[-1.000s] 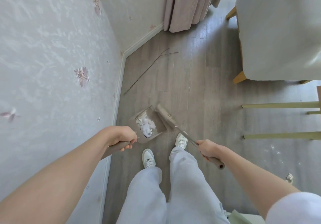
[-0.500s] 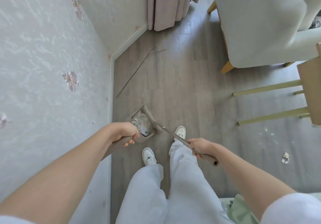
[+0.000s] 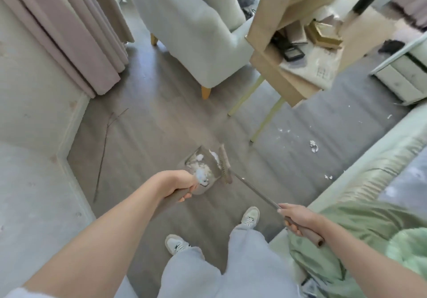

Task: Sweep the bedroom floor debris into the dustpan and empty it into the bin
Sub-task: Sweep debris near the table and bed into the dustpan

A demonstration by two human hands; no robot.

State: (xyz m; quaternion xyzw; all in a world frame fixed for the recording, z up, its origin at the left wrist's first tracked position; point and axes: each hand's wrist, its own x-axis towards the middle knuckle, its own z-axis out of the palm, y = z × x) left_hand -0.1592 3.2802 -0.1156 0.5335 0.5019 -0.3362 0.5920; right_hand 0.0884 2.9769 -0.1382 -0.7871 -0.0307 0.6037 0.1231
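My left hand (image 3: 179, 184) grips the handle of a grey dustpan (image 3: 213, 169) held above the wooden floor (image 3: 147, 131). White fluffy debris (image 3: 202, 174) lies inside the pan. My right hand (image 3: 298, 218) grips the long handle of a small broom (image 3: 225, 162), whose brush head rests against the pan's right edge. More white scraps (image 3: 313, 146) lie scattered on the floor to the right, near the bed. No bin is in view.
A thin twig (image 3: 104, 149) lies by the left wall. A pale armchair (image 3: 196, 32) stands ahead, next to pink curtains (image 3: 69, 34). A table with yellow legs (image 3: 265, 122) carries cardboard boxes (image 3: 277, 18). A bed with a green blanket (image 3: 360, 228) is on the right.
The view has swung right from the wall corner toward the room. The dustpan and broom have lifted and moved along with me; both hands keep the same grips.
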